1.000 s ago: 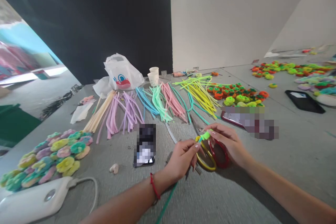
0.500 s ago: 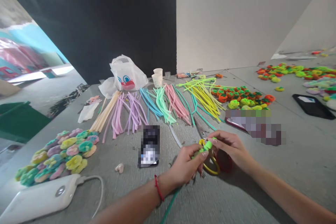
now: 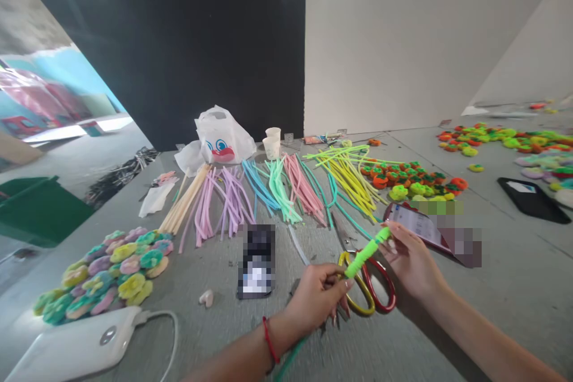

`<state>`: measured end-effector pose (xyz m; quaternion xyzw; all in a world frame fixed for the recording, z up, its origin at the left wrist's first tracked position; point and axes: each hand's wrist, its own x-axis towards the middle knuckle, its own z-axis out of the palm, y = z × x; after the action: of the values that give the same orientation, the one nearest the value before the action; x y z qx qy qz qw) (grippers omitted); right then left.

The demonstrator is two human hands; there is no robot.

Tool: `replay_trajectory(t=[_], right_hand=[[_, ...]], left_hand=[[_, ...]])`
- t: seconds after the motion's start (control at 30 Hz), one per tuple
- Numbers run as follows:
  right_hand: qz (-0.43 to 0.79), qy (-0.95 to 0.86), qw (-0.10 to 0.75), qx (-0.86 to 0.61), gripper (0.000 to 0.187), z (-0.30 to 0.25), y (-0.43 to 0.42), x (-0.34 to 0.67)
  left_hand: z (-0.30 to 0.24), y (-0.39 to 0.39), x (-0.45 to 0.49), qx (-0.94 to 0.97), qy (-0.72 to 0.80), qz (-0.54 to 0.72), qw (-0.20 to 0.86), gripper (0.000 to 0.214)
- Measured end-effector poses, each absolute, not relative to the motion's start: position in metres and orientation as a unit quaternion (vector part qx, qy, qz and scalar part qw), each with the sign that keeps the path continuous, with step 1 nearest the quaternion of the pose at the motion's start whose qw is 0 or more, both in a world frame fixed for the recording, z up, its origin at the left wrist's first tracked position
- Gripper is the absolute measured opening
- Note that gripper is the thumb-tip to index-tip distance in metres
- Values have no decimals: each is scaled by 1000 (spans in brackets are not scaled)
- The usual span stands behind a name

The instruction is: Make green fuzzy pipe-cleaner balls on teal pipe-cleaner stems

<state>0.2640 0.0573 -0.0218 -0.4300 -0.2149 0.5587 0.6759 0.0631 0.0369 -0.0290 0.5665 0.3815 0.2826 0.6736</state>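
My left hand [image 3: 317, 297] is closed in a pinch on the near end of a fuzzy neon-green pipe cleaner [image 3: 364, 252]. My right hand [image 3: 409, 259] pinches its far end, and the stem is stretched between the two hands. A darker green stem [image 3: 290, 359] trails from under my left hand toward me. Scissors [image 3: 364, 286] with a yellow and a red handle lie on the grey table [image 3: 514, 262] right beneath my hands. A phone with a red case [image 3: 418, 227] lies just beyond my right hand.
Bundles of coloured pipe cleaners [image 3: 277, 188] fan across the middle. Pastel fuzzy flowers [image 3: 105, 268] sit at left, above a white power bank [image 3: 67, 346]. A black phone [image 3: 256, 259], a plastic bag [image 3: 221, 137], paper cups [image 3: 272, 142] and orange-green fuzzy pumpkins [image 3: 409, 173] surround them.
My hands have drawn apart: the right hand moved right and away, pulling the neon-green stem out straight. The view has also tilted slightly.
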Motion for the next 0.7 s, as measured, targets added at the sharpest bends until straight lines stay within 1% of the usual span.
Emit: replay_trajectory(t=[0.1,0.2,0.33,0.47,0.6,0.7], right_hand=[[558,-187,687,-426,34,-20,60,266],[564,-190,677,-434,34,-18,59,265],[565,-283,639,-438,29,-15,56,264],[560,-378,585,-449,27,-12,57,272],[544,-411,572,-456,25,-9,62,281],[550,-422,549,-467,27,-8,64,283]], left_hand=[[-27,35,64,568,407,273,661,42],[-28,35,64,577,414,280,646,42],[-31,36,62,593,406,303,626,43],[-29,37,61,610,398,287,622,44],[-28,37,59,617,384,265,634,41],[-28,37,57,632,374,248,632,37]])
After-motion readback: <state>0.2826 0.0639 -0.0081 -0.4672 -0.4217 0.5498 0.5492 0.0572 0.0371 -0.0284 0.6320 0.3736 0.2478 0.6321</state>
